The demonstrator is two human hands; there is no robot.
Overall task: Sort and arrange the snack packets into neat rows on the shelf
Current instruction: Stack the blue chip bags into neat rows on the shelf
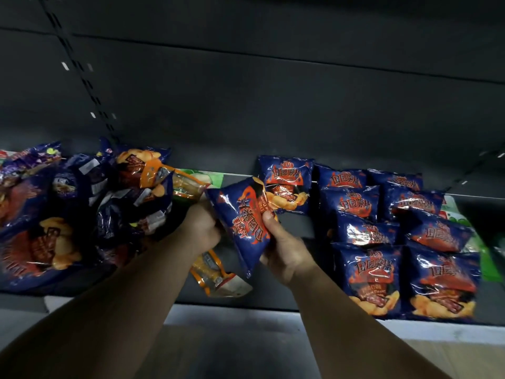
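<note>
two bare forearms reach up from the 6 o'clock edge toward the middle of the shelf [246,302]. the right hand [284,251] grips a blue snack packet [241,222] held tilted above the shelf, its thumb pressed on the printed front near the packet's right edge and the other fingers curled behind it. the left hand [200,228] holds the same packet at its left edge, about 9 o'clock from it; its fingers are hidden behind the packet and the wrist, so i cannot tell how they lie.

toward 3 o'clock of the held packet, two neat rows of blue packets [396,242] lie flat and overlapping, printed sides up, running from the back of the shelf to its front edge. one more blue packet [287,184] lies alone at 1 o'clock, just behind the held one.

toward 9 o'clock sits a loose heap of packets [68,212], blue and purple ones jumbled at odd angles, some face down. an orange packet [216,274] lies on the shelf at 6 o'clock of the held packet, partly under the left forearm. green packaging [489,258] shows past the rows at the far 3 o'clock side. dark back panels [273,91] rise behind everything.
</note>
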